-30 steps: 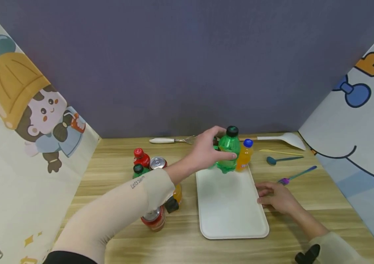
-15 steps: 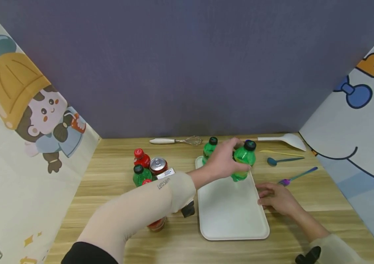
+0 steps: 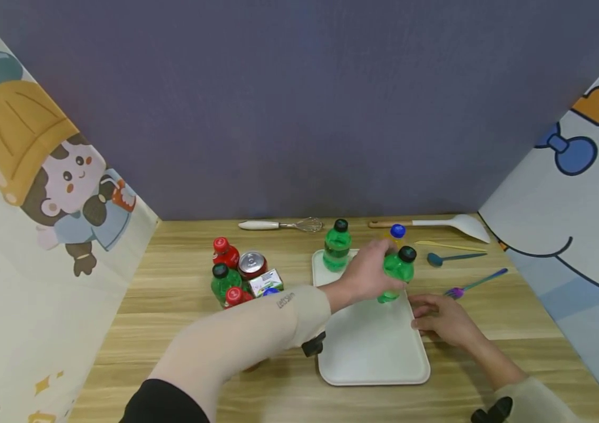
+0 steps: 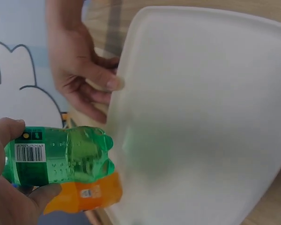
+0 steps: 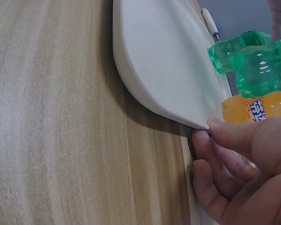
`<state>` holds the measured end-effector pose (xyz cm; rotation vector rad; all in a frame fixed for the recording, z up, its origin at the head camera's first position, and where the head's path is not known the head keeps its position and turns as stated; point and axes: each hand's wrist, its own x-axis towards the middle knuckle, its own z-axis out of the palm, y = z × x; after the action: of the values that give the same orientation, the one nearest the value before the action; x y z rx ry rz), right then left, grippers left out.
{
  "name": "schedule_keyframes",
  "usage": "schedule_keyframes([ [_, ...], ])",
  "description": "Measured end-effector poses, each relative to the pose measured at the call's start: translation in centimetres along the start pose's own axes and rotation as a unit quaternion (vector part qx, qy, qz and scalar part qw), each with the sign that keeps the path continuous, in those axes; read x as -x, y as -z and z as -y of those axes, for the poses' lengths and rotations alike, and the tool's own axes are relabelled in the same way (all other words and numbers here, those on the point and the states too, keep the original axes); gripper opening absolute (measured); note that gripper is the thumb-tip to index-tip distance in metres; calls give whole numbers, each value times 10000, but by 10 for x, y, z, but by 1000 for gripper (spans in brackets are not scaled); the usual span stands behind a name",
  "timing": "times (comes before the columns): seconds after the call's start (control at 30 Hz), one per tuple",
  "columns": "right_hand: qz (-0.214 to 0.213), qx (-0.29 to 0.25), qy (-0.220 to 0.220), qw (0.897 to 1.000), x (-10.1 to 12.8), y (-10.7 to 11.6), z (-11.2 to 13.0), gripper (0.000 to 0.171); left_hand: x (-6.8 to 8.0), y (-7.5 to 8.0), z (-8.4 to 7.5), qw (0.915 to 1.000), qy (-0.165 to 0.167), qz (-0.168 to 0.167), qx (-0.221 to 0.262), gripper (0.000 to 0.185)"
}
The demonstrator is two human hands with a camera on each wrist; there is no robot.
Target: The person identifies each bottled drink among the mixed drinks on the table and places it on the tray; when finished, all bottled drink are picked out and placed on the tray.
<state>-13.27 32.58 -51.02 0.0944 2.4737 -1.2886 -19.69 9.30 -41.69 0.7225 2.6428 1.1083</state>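
Green bottle (image 3: 397,271) with black cap, orange bottle (image 3: 395,234) blue-capped, white tray (image 3: 370,346).

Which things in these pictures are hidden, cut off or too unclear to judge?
- Head view: the orange bottle shows little but its blue cap; the left hand and its green bottle cover the body.
- Head view: the sleeve covers the drinks nearest the person, beside the tray.
- No view settles whether the held bottle touches the tray.
- Right wrist view: the right hand is cut by the edge.
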Motion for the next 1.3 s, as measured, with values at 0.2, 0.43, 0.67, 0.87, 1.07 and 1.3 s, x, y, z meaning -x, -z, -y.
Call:
schedule_keyframes([
  [0.2, 4, -114, 90, 9999, 1, -1, -1, 60, 0, -17, 1, 9998, 60, 118, -120, 68],
  [0.43, -2, -137, 52, 9999, 4, -1, 1, 62, -1, -29, 0, 9996, 101, 195, -192, 64],
  [0.67, -63, -54, 93, 9999, 5, -2, 4, 60, -8, -32, 3, 9993, 158, 248, -231, 65],
  [0.87, -103, 97, 208, 9997, 5, -4, 4, 59, -13, -34, 6, 9994, 313, 97, -103, 69],
  [1.07, -110, 159, 213, 9996, 5, -2, 7, 57, -12, -35, 6, 9991, 412, 12, -90, 71],
  [1.3, -108, 143, 161, 9997, 6, -3, 6, 56, -11, -37, 6, 9988, 463, -33, -161, 71],
])
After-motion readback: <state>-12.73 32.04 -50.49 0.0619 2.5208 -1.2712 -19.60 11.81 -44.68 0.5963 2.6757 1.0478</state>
